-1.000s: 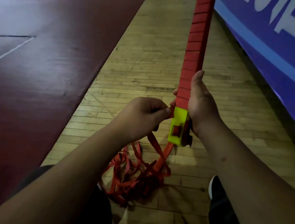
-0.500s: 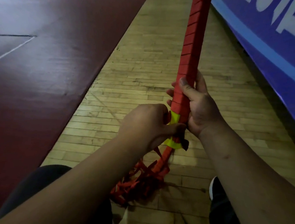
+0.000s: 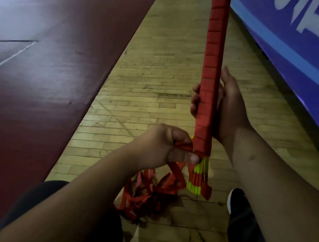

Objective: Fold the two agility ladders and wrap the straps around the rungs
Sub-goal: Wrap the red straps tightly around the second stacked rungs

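Observation:
A stacked bundle of yellow rungs (image 3: 198, 178), wound over most of its length with red strap (image 3: 213, 54), stands upright in front of me. My right hand (image 3: 227, 107) grips the wrapped bundle from the right, fingers curled round its far side. My left hand (image 3: 164, 146) pinches the red strap against the bundle's lower end, just above the bare yellow rung tips. Loose red strap (image 3: 145, 194) lies tangled on the floor below.
Wooden plank floor (image 3: 159, 67) runs ahead. A dark red mat (image 3: 51, 55) covers the left side. A blue banner wall (image 3: 298, 42) slants along the right. My black shoe (image 3: 239, 205) is at the lower right and my dark-clad knee (image 3: 40, 195) at the lower left.
The bundle has turned so the yellow rung ends face me edge-on. My left hand has brought the strap round the bundle's lower end. My right hand has shifted its grip.

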`<control>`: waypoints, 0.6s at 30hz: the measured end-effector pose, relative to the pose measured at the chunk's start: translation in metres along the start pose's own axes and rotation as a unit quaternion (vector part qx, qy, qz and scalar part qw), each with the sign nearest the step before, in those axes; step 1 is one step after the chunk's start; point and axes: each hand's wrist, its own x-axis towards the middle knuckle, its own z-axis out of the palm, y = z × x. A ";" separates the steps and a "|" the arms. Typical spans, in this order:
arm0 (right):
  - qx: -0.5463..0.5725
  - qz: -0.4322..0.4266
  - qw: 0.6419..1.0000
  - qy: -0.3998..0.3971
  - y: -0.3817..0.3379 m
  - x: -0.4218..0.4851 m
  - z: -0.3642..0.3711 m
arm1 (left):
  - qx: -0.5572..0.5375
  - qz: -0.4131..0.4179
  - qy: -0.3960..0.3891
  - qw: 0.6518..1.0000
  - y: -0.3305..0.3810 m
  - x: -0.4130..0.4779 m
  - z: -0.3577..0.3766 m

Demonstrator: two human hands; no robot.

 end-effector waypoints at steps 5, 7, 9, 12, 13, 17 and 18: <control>-0.072 -0.016 0.997 0.012 0.005 -0.001 0.001 | 0.032 -0.014 -0.018 0.999 0.001 0.001 0.004; -0.074 -0.022 0.997 0.026 0.007 0.001 0.003 | 0.056 -0.034 -0.013 0.998 0.000 0.001 0.002; -0.064 -0.026 0.997 0.043 0.009 0.004 0.004 | 0.092 -0.037 -0.008 0.995 -0.001 0.000 0.000; -0.066 -0.042 0.995 0.060 0.012 0.010 0.002 | 0.139 -0.033 -0.007 0.990 -0.002 -0.003 -0.002; -0.069 -0.049 0.994 0.066 0.012 0.012 0.001 | 0.151 -0.034 -0.007 0.988 -0.002 -0.005 -0.002; -0.069 -0.072 0.990 0.097 0.014 0.014 0.001 | 0.186 -0.071 0.046 0.979 -0.001 -0.002 0.009; -0.071 -0.076 0.989 0.104 0.015 0.014 0.001 | 0.187 -0.088 0.069 0.976 -0.001 0.000 0.013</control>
